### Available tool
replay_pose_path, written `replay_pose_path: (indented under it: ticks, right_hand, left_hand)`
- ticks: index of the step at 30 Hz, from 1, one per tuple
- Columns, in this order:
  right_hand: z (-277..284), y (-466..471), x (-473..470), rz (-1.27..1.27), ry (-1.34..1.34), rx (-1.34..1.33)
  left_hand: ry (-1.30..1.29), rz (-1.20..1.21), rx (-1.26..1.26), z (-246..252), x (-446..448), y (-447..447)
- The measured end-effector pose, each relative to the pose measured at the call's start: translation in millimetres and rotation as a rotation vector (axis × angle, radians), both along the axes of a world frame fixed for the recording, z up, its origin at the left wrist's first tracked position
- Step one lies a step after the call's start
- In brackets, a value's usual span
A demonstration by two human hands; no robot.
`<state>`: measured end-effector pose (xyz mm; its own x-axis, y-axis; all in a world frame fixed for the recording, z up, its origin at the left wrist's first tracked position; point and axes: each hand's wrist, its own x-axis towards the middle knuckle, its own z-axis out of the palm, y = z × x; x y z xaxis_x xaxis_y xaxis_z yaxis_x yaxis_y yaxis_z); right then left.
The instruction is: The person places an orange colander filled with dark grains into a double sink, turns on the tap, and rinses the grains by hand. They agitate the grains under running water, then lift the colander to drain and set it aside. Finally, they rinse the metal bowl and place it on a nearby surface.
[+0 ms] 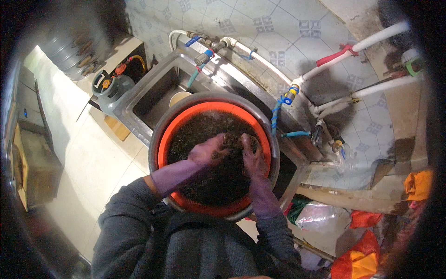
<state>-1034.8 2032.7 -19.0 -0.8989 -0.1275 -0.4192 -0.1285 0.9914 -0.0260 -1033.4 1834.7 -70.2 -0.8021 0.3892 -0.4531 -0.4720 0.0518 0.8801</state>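
A round orange plastic basket [162, 150] sits inside a larger grey basin [153, 146] over a double stainless steel sink [129, 115]. Dark, wet, fine-textured material [209, 185] fills the basket; its kind I cannot tell. Purple rubber gloves cover both hands. My left hand [209, 150] lies in the dark material near the middle, palm turned inward, with bits of it on the fingers. Facing it, my right hand [251, 153] is near the basket's right side, fingers curved, with dark bits on it. Some of the material lies between the hands; whether either grips it is unclear.
A pale bowl [179, 98] stands in the left sink bowl, below a tap [205, 55] with a short hose. A second tap [291, 94] has a blue-tied hose at the basin's right. A gas cylinder [113, 87] stands left of the sink. Bags [324, 216] lie at lower right.
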Motion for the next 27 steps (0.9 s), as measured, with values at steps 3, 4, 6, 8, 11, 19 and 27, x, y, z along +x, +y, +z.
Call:
replay_pose_path:
  ticks: [3,4,6,8,11,19,27]
  right_hand:
    - [17,2,17,-0.339,-0.056,-0.703]
    - [18,1,21,-0.255,-0.076,-0.727]
    - [9,-7,32,-0.137,-0.037,-0.570]
    - [-9,-14,39,-0.132,-0.195,-0.330]
    - [-54,-28,48,-0.167,-0.165,-0.077]
    - [-62,-14,30,-0.227,-0.289,-0.255]
    - [-39,-9,53,-0.626,-0.224,-0.482]
  left_hand:
    - [0.070,-0.197,0.010,42,-6,-13]
    - [0.273,-0.424,-0.496,45,-3,-15]
    - [0.497,-0.609,-0.997,33,3,-18]
    - [0.447,-0.596,-1.024,6,13,-13]
    - [0.347,-0.623,-0.997,-36,12,-8]
    - [0.359,-0.989,-1.107,14,-5,-3]
    - [0.161,-0.497,-1.065,12,-5,-9]
